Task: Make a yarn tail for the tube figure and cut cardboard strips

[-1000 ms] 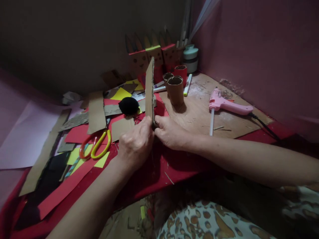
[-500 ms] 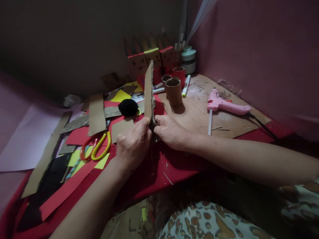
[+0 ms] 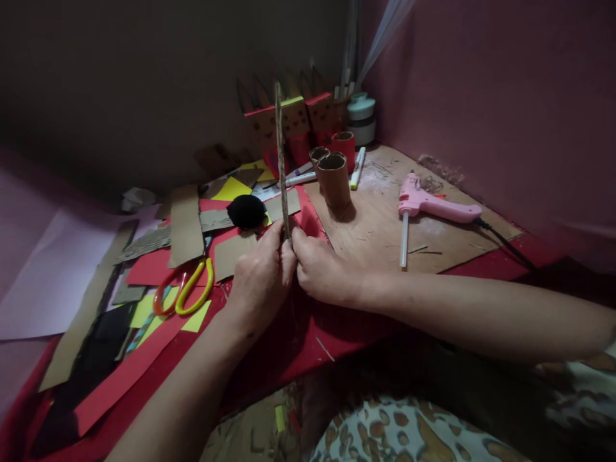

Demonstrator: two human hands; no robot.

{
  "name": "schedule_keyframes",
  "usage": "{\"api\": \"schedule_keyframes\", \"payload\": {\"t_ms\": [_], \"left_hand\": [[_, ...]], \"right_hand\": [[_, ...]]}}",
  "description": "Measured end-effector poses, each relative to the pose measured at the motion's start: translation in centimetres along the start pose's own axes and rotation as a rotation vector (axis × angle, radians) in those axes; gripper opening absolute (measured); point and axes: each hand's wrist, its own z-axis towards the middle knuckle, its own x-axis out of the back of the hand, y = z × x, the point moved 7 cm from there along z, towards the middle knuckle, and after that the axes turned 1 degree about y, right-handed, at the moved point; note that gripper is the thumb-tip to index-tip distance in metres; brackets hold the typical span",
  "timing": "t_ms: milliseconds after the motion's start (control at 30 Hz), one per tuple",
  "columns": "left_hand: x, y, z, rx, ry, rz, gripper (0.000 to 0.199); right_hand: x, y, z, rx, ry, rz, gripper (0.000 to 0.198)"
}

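A piece of cardboard [image 3: 282,154] stands upright, turned edge-on to me, above the front of the table. My left hand [image 3: 262,269] pinches its lower end from the left. From the other side, my right hand [image 3: 322,266] grips the same end, its fingers meeting those of the left. The fingers cover the bottom of the cardboard. Just left of my hands lie a black round object [image 3: 246,211] and a small cardboard square [image 3: 235,253]. Behind my right hand stands a brown cardboard tube [image 3: 334,183].
A pink glue gun [image 3: 433,204] rests on a wooden board [image 3: 375,237] at right. Scissors [image 3: 195,289] with red and yellow handles lie left among paper and cardboard strips. Behind stand boxes with drawn faces [image 3: 294,119], a red tube [image 3: 345,147] and a teal-lidded jar [image 3: 362,119].
The cardboard has turned from showing part of its broad face to edge-on, and its top has shifted left and up. Both hands still hold it, now closer together.
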Motion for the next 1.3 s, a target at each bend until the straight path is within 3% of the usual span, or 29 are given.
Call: {"api": "schedule_keyframes", "payload": {"t_ms": [100, 267, 567, 700, 933, 1100, 1300], "left_hand": [[-0.1, 0.0, 0.2, 0.029, -0.041, 0.004, 0.034], [0.2, 0.7, -0.1, -0.037, 0.052, 0.087, 0.030], [0.9, -0.1, -0.2, -0.041, 0.019, 0.109, 0.026], [0.7, -0.1, -0.3, -0.032, -0.020, 0.118, 0.025], [0.5, 1.1, -1.0, -0.155, -0.033, 0.176, 0.030], [0.1, 1.6, -1.9, -0.249, -0.060, 0.362, 0.036], [-0.1, 1.8, -2.3, -0.292, -0.070, 0.387, 0.043]], "right_hand": [[-0.2, -0.3, -0.3, 0.038, 0.016, -0.024, 0.040], [-0.3, -0.5, -0.4, 0.091, 0.057, -0.055, 0.020], [0.8, 0.0, 0.2, 0.092, 0.070, 0.219, 0.025], [0.8, 0.3, 0.7, 0.053, 0.059, 0.237, 0.015], [2.0, -1.0, 0.5, 0.093, 0.082, 0.064, 0.007], [2.4, -2.0, 0.0, 0.131, 0.103, -0.176, 0.017], [1.9, -1.7, 0.1, 0.132, 0.098, -0.225, 0.021]]}}
